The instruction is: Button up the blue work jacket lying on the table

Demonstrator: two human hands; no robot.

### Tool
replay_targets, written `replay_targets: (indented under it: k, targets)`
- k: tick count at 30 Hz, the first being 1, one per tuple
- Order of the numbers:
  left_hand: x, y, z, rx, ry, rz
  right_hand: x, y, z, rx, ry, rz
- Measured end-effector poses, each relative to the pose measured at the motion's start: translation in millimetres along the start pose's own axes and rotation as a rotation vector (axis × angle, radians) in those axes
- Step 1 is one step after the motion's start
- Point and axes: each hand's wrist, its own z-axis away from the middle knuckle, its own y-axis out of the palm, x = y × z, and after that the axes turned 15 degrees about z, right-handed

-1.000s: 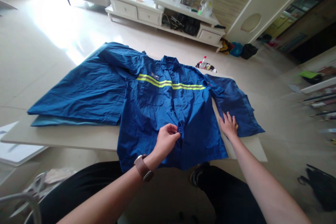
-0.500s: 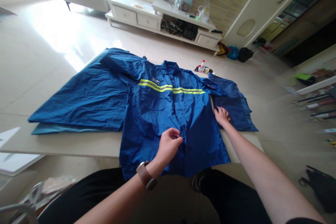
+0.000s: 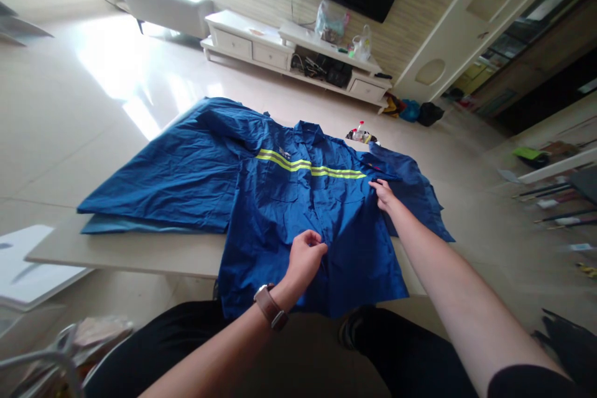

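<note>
So this is the blue work jacket (image 3: 298,199), laid front-up across the tabletop (image 3: 140,252). The collar points at the far edge and the hem hangs over the near edge toward my lap.

Starting at the left end of the tabletop, the sleeve on my left (image 3: 172,174) is spread out wide, with another bluish layer (image 3: 125,224) peeking out under it. Next comes my left grip (image 3: 305,259), the one with the brown watch (image 3: 270,306). It's closed in a pinch on the front placket close to the near edge, thumb and fingertips curled round a bit of cloth.

Further right, just past the end of the yellow reflective stripe (image 3: 310,166), my right grip (image 3: 383,193) sits on the seam where the sleeve on my right (image 3: 422,205) joins the body. The fingers are on the fabric, but I can't tell if they're pinching or just pressing flat. That sleeve trails off toward the right edge.

Handling-wise, my guess is thin woven stuff: light, totally floppy, creases easily, not slippery. Grab mid-panel and it'll just bunch up. I reckon the doubled parts are the better holds: placket, shoulder seams, collar, hem.
</note>
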Motion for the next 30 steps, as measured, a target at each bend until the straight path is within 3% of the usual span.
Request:
replay_targets:
  k: [10, 15, 20, 23, 26, 30]
  targets:
    - [4, -2.1, 0, 0.018, -0.018, -0.021, 13, -1, -15, -0.012, 0.132, -0.079]
    - [5, -1.2, 0, 0.032, -0.045, -0.065, 25, -10, -27, -0.134, 0.071, -0.041]
    - [16, -0.1, 4, 0.116, -0.084, -0.112, 37, -36, -13, -0.27, -0.053, 0.048]
    - [25, -0.8, 8, 0.164, -0.1, -0.148, 34, -49, 14, -0.298, -0.04, 0.123]
    - [31, -3.3, 12, 0.187, -0.07, -0.239, 25, -52, 65, -0.274, -0.021, 0.187]
    - [32, -7.2, 15, 0.218, -0.006, -0.367, 11, -34, 168, 0.016, -0.176, 0.212]
